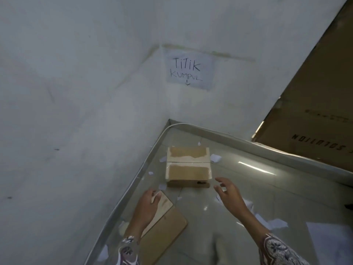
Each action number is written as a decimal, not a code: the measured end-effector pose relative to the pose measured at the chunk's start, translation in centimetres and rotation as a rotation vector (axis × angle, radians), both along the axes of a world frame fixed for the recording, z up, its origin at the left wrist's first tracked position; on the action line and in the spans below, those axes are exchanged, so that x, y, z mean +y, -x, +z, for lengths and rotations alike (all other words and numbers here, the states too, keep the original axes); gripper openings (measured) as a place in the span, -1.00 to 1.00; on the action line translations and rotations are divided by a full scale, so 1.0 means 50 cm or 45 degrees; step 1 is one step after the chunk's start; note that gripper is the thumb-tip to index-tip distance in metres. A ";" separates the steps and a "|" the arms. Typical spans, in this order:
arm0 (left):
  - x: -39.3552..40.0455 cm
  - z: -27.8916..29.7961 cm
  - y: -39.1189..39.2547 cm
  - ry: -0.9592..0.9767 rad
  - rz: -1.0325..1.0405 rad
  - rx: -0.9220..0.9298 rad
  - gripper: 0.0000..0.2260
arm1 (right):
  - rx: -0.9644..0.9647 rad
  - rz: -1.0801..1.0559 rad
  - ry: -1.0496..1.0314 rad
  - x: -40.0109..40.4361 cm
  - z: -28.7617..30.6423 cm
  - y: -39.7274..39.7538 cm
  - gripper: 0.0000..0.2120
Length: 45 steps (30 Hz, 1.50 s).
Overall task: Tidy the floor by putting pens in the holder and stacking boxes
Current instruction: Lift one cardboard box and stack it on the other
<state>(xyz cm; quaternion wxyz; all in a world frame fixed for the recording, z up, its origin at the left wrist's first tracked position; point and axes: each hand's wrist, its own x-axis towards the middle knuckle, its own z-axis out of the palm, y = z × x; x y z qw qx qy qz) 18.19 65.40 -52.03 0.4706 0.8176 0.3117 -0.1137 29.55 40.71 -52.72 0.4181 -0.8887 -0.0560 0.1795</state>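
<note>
Listing, largest item first:
Wall (80, 96): white, scuffed, two faces meeting in a corner above the floor.
Large carton (313, 104): brown cardboard, leaning at the right edge, printed lettering upside down.
Floor (248, 190): glossy pale tile, edged by a white cable along the skirting.
Paper sign (189, 72): taped on the wall near the corner, handwritten "TITIK KUMPUL" with a small arrow pointing down.
Flat box (168, 228): brown cardboard, held tilted near the left wall, close to the viewer, its near end out of view.
Small box (188, 167): closed cardboard box lying on the floor in the corner under the sign, torn tape marks on its top flaps.
Left hand (148, 205): gripping the flat box at its far corner, fingers curled over the edge.
Right hand (228, 192): hovering just right of the small box, not touching it, fingers spread apart and relaxed, holding nothing.
Paper scraps (215, 158): white bits scattered over the floor around both boxes.
</note>
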 end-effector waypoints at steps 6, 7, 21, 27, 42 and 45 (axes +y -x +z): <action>0.012 -0.207 -0.136 0.025 0.060 -0.097 -0.85 | 0.031 -0.013 0.018 0.026 -0.235 -0.140 -0.69; 0.010 -0.256 -0.153 0.036 0.070 -0.109 -0.85 | 0.030 0.003 0.022 0.028 -0.286 -0.158 -0.68; 0.115 -0.799 -0.386 -0.189 0.263 -0.168 -0.56 | -0.172 -0.208 -0.182 0.064 -0.825 -0.373 -0.56; 0.147 -0.903 -0.416 0.038 0.398 -0.120 -0.54 | -0.115 -0.340 -0.351 0.065 -0.963 -0.402 -0.57; 0.129 -0.905 -0.469 0.358 0.630 -0.229 -0.59 | 0.036 -0.369 -0.583 0.063 -0.950 -0.446 -0.61; 0.150 -0.877 -0.497 0.354 0.648 -0.225 -0.60 | -0.025 -0.359 -0.663 0.075 -0.922 -0.464 -0.65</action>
